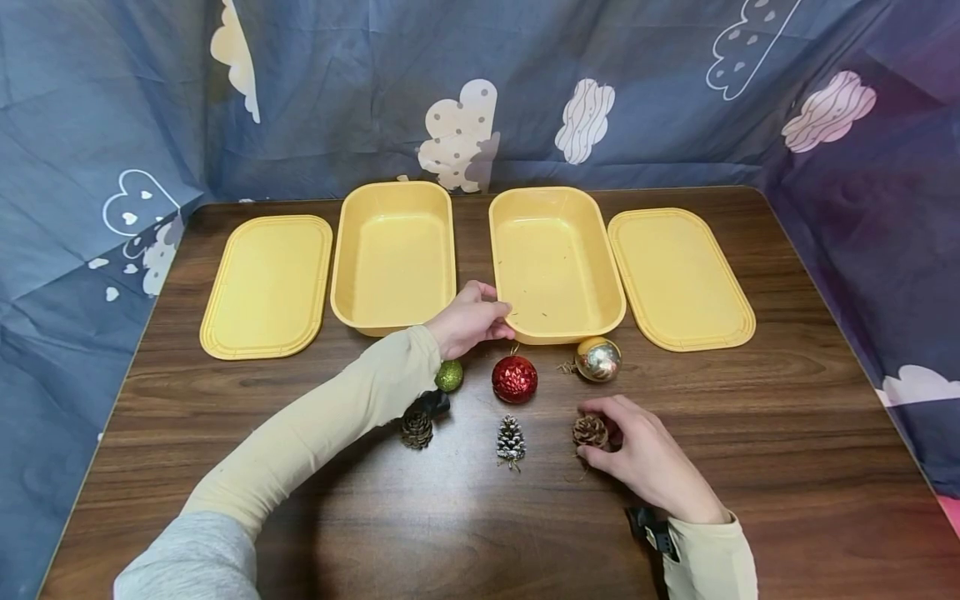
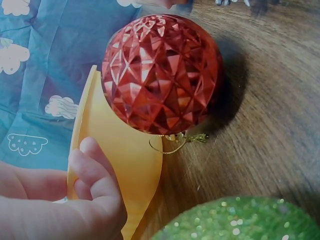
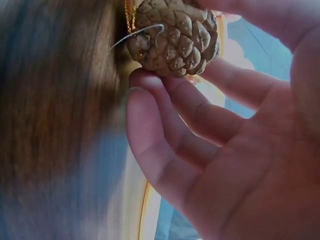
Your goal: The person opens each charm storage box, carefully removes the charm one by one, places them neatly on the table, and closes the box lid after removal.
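My left hand [image 1: 471, 319] pinches the near-left rim of the right-hand yellow container [image 1: 557, 333], thumb on one side of the wall and fingers on the other. Close by lies a faceted red ornament ball [image 1: 514, 380], also large in the left wrist view, with a gold loop at the container. A green glitter ball [image 1: 449, 376] shows past the left sleeve. My right hand [image 1: 647, 450] holds a brown pine cone [image 1: 588, 432] near the table, thumb and fingers curled about its sides; in the right wrist view the pine cone [image 3: 172, 40] has a gold string.
Left of the held container stands another yellow container [image 1: 393, 267]. Flat yellow lids lie at far left [image 1: 266, 287] and far right [image 1: 682, 279]. A shiny gold ball [image 1: 598, 360], a frosted pine cone [image 1: 511, 439] and a dark pine cone [image 1: 417, 429] lie nearer. Cloud-print cloth [image 1: 315, 108] hangs behind.
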Demonstrator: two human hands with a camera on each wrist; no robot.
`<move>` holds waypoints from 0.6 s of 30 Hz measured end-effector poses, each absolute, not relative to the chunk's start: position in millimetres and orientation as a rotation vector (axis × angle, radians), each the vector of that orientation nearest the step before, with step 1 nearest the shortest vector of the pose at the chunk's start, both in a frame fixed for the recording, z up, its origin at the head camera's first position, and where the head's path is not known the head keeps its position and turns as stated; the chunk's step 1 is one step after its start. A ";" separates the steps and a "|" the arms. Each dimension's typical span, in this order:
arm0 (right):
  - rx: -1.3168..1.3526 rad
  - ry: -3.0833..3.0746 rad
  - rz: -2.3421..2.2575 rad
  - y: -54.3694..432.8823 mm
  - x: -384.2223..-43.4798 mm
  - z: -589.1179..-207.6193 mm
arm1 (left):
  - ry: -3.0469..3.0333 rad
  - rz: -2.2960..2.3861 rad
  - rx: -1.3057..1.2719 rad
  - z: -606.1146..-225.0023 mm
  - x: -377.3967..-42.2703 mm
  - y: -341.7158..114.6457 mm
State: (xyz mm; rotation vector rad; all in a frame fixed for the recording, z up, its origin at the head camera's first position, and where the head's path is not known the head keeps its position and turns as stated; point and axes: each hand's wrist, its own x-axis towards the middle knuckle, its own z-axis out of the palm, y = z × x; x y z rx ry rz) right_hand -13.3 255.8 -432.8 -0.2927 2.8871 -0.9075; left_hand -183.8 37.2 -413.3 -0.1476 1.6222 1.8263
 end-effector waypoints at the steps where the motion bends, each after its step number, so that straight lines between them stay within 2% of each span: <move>1: -0.295 2.888 -0.905 255.6 -13.1 -432.7 | 1.623 1.826 -0.147 -413.4 -183.9 37.3; 18: -0.282 2.859 -0.908 253.0 -10.0 -431.6 | 1.624 1.825 -0.140 -414.8 -183.9 37.5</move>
